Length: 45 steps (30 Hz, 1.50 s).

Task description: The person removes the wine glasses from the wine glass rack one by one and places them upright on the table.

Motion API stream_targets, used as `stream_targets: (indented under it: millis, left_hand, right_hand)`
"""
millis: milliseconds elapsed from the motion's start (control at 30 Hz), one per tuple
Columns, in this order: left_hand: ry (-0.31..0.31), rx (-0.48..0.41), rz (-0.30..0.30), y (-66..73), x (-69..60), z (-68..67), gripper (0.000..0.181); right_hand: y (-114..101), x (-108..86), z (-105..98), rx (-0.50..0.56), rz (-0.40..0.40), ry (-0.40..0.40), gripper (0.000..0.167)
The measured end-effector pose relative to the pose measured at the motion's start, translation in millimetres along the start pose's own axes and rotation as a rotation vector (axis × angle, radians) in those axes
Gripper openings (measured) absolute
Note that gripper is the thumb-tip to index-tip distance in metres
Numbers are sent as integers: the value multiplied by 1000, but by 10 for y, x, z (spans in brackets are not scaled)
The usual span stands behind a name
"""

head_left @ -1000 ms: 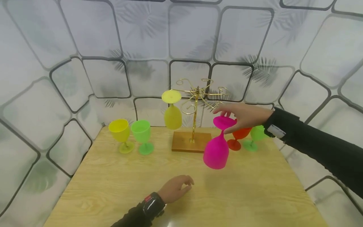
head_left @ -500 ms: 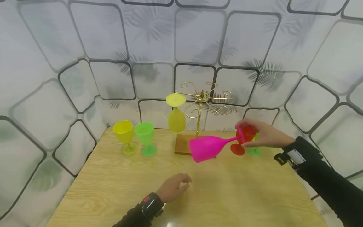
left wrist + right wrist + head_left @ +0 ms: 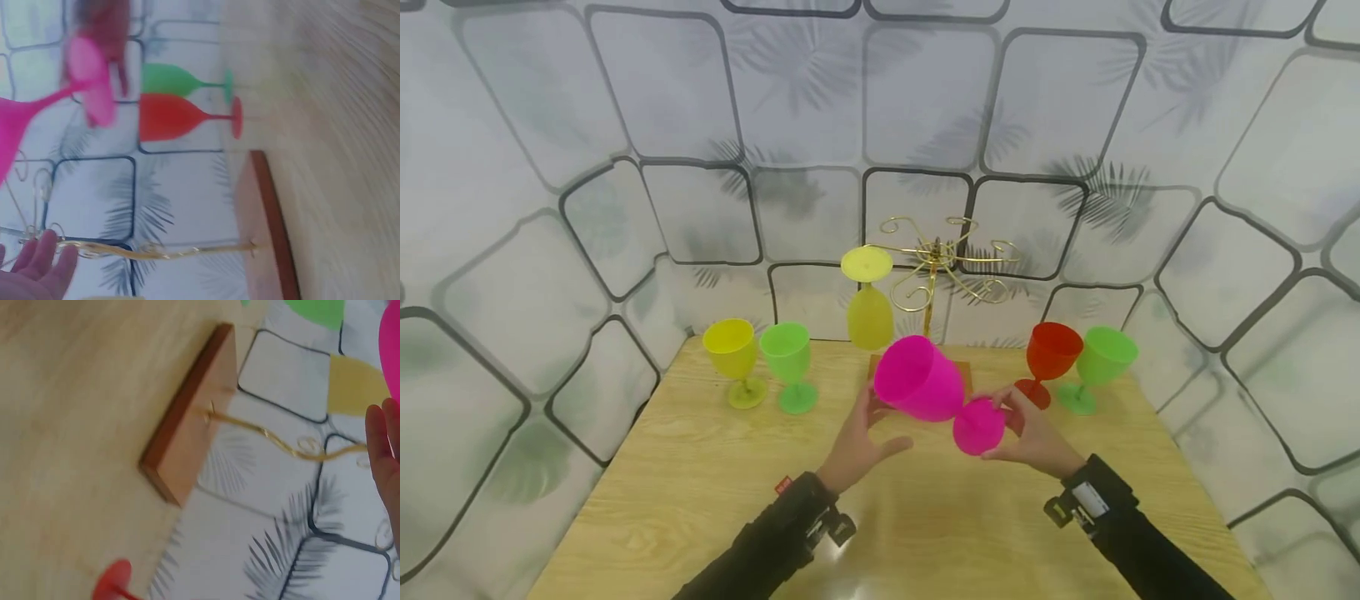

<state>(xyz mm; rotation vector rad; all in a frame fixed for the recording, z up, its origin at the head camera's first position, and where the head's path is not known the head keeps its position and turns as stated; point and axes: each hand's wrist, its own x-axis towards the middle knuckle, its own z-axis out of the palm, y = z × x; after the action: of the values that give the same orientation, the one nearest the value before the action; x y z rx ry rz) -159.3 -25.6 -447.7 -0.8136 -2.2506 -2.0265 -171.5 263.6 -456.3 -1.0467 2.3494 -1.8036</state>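
A pink goblet [image 3: 919,379] is tilted in the air in front of the rack, its bowl mouth facing left and toward me. My right hand [image 3: 1037,437] pinches the rim of its round foot between fingers and thumb. Beside the bowl, on its left, my left hand [image 3: 853,446] has its thumb spread and its fingers reaching up; some fingertips are behind the bowl, and I cannot tell if they touch it. The left wrist view shows those fingers [image 3: 47,259] loosely extended. A gold wire rack [image 3: 936,250] bears an upside-down yellow goblet [image 3: 870,318] on one arm.
On the left of the wooden table [image 3: 685,500] stand a yellow goblet [image 3: 732,350] and a green goblet [image 3: 787,350]. On the right are a red goblet [image 3: 1054,350] and another green goblet [image 3: 1105,356]. The rack's wooden base [image 3: 194,425] is partly hidden behind the pink goblet. Patterned fabric walls surround the table.
My right hand has brought the pink goblet down and left from the rack's right side, turning it from upside down to tilted. My left hand has risen from the table to the bowl.
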Motion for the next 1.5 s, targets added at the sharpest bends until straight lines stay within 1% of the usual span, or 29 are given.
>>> stream_targets:
  millis: [33, 100, 167, 200, 267, 333, 400, 433, 467, 533, 600, 633, 667, 767, 833, 867, 900, 967, 1000, 1067, 1133, 1167, 1233, 1300, 1367, 1433, 1500]
  left_hand:
    - [2, -52, 23, 49, 23, 0, 89]
    - [8, -114, 72, 121, 63, 5, 93]
    - [11, -142, 104, 163, 90, 11, 93]
    - [13, -141, 113, 172, 99, 12, 90]
    - [20, -121, 110, 178, 106, 14, 85]
    - [21, -79, 80, 181, 96, 16, 83]
    - [13, 1, 49, 173, 82, 23, 82]
    - [2, 34, 34, 169, 76, 29, 82]
    - [-15, 67, 22, 166, 72, 37, 81]
    - [-55, 121, 20, 156, 62, 72, 81]
    - [-97, 137, 27, 154, 48, 111, 80]
    - [-115, 128, 19, 166, 45, 122, 79]
    - [-133, 131, 17, 228, 38, 129, 78]
    - [-158, 157, 19, 259, 46, 148, 79]
    - [-170, 184, 24, 264, 48, 162, 83]
    - [-170, 199, 25, 253, 40, 174, 85]
    - [-164, 212, 29, 188, 27, 188, 88]
    - [-153, 229, 16, 147, -35, 201, 89]
    - [-146, 228, 1, 123, -78, 203, 90]
    - [-126, 231, -18, 77, -137, 179, 87]
    - [-107, 227, -24, 30, -192, 158, 83]
    - [-99, 225, -25, 11, -217, 150, 80]
    - [-87, 228, -22, -26, -262, 141, 75]
    - [-78, 234, -28, -52, -295, 139, 74]
    - [-76, 239, -37, -73, -323, 137, 75]
    - [-73, 243, -42, -80, -343, 135, 77]
    - [-73, 244, -46, -84, -357, 128, 77]
  right_hand:
    - [38, -5, 74, 23, 0, 0, 51]
    - [101, -12, 203, 66, 16, -9, 51]
    - [140, -19, 302, 52, 48, -16, 52]
    - [145, -20, 338, 24, 71, -23, 53]
    - [123, -4, 384, -52, 98, -44, 60]
    - [45, 40, 399, -120, 103, -47, 73]
    - [-80, 112, 395, -126, 64, -44, 86]
    - [-152, 156, 394, -100, 36, -39, 90]
    - [-229, 196, 394, -71, 12, -30, 92]
    - [-377, 251, 409, -8, -23, -21, 94]
    - [-497, 268, 444, 14, -20, -11, 93]
    - [-543, 271, 462, 11, -14, -7, 92]
    - [-578, 272, 476, -1, -10, -1, 91]
    - [-599, 247, 476, -69, 8, 39, 88]
    - [-569, 195, 429, -101, 21, 93, 86]
    - [-546, 155, 386, -100, 27, 130, 86]
    - [-515, 101, 331, -95, 40, 175, 85]
    - [-450, -35, 187, -65, 70, 287, 83]
    - [-417, -114, 98, -56, 83, 352, 82]
    - [-330, -215, -122, -42, 114, 508, 80]
    - [-223, -302, -348, -69, 176, 672, 79]
    - [-166, -334, -455, -99, 215, 748, 79]
    - [-40, -377, -644, -159, 306, 873, 80]
    - [90, -407, -792, -217, 395, 946, 83]
    - [211, -434, -893, -255, 453, 982, 85]
    - [312, -463, -958, -271, 483, 1006, 87]
    - [391, -495, -996, -277, 487, 1026, 88]
